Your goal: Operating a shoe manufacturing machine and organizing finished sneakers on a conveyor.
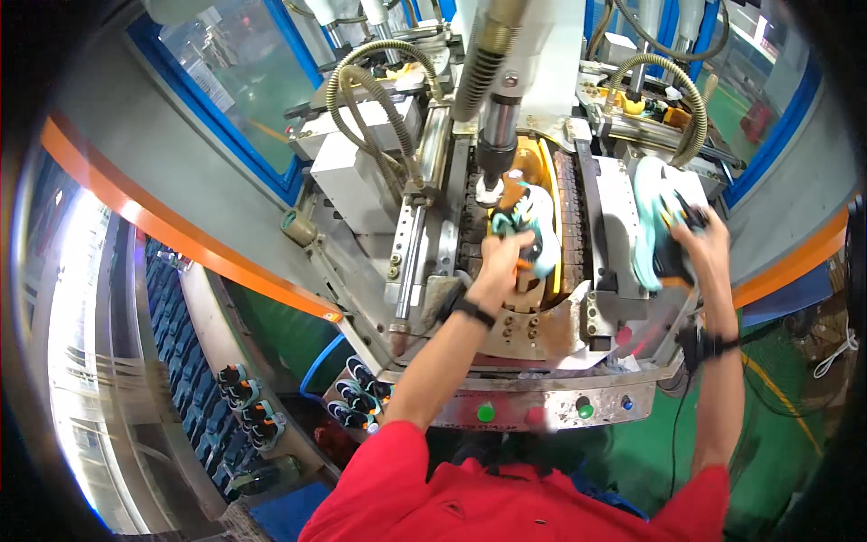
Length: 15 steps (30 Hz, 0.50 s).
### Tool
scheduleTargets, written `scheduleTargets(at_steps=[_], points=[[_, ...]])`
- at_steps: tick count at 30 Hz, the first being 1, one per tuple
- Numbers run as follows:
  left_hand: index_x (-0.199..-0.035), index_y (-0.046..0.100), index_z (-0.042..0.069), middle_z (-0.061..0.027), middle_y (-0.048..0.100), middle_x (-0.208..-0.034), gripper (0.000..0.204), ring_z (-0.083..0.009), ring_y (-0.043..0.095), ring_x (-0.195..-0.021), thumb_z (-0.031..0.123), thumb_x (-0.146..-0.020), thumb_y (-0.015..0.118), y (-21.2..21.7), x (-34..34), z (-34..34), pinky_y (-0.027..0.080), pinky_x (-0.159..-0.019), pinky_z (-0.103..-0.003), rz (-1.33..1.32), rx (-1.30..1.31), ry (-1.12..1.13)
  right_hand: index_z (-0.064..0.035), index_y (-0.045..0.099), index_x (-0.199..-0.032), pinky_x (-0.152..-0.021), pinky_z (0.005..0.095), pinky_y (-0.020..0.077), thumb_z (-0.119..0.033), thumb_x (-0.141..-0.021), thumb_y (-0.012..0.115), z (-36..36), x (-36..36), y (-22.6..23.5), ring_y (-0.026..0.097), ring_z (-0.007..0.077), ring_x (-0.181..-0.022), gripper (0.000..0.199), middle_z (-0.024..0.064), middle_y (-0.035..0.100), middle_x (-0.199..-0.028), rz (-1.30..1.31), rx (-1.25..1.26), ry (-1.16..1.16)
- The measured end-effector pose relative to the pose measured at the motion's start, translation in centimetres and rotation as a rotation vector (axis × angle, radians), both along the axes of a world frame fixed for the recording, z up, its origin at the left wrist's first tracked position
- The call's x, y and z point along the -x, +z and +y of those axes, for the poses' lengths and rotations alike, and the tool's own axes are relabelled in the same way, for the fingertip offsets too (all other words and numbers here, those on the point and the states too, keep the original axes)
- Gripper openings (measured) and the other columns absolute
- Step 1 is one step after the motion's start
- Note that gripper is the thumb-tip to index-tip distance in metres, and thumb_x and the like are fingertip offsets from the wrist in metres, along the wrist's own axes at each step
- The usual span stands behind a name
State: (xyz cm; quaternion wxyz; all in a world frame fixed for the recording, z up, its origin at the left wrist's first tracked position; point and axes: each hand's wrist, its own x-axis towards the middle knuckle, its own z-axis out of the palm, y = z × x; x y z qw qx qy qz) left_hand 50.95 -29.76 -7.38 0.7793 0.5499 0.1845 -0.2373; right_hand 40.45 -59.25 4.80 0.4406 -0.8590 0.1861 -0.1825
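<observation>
My left hand point(502, 263) is closed on a black and mint-green sports shoe point(543, 231) with a pale sole. This shoe is in the pressing bay of a machine, beside a yellow curved pad point(550, 169) and close under a vertical press rod point(498, 140). Off to the right, my right hand point(707, 240) grips a second shoe point(647, 217) of the same colours by its dark upper. That one is tilted, its mint sole side turned left, above a white block. Both wrists wear black bands.
A front panel carries green buttons point(486, 413). Hoses point(368, 90) and a cylinder rod point(412, 262) flank the bay. Several shoes lie by the machine's lower left point(356, 397), others on a ledge point(259, 423) beside a conveyor point(185, 388). An orange-edged guard point(190, 230) curves around the left.
</observation>
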Motion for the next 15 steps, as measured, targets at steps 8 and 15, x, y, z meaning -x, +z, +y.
scheduleTargets(at_steps=[8,15], points=[[-0.123,0.055,-0.005,-0.0065,0.063,-0.108,0.050,-0.0151,0.061,-0.094,0.012,-0.080,0.074,6.4,22.1,16.1,0.050,-0.086,-0.030,-0.103,0.114,0.065,0.0061,0.065,-0.101,-0.082,0.0403,0.0535,-0.027,-0.062,0.079,14.5,-19.6,-8.3,0.067,0.0381,-0.089,0.053,0.0274,0.067,-0.095,0.335,0.379,0.212],[-0.111,0.059,-0.004,-0.0088,0.064,-0.103,0.030,-0.0168,0.063,-0.088,0.008,-0.085,0.064,9.5,36.6,22.3,0.049,-0.076,-0.026,-0.137,-0.355,0.661,0.0032,0.043,-0.111,-0.080,0.0454,0.0536,-0.026,-0.081,0.066,19.0,-20.8,-16.8,0.067,0.0400,-0.092,0.048,0.0269,0.067,-0.098,0.269,0.555,0.137]])
